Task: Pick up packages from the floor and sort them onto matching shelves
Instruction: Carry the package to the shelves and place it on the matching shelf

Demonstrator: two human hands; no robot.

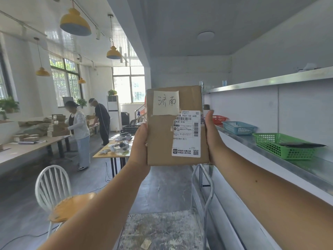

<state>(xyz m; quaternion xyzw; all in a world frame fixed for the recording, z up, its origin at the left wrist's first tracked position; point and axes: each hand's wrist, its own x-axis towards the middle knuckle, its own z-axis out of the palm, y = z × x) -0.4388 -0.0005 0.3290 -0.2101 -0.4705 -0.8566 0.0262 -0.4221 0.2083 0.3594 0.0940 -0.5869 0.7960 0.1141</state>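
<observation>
Both hands (142, 147) grip package (162, 138) beside green basket (270, 143)

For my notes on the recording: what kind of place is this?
Probably a small parcel-sorting workroom: a labelled cardboard package held up in both hands, coloured baskets on a metal shelf, stacked boxes on a table.

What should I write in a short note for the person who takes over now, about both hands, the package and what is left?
Left hand: grip on the left edge of the package.
Right hand: grip on its right edge.
The package is held upright at chest height, with a handwritten paper label facing the camera.
Red basket, blue basket and green basket stand on the shelf to the right.
Done: package picked up.
Left: match the label and place it.
</observation>
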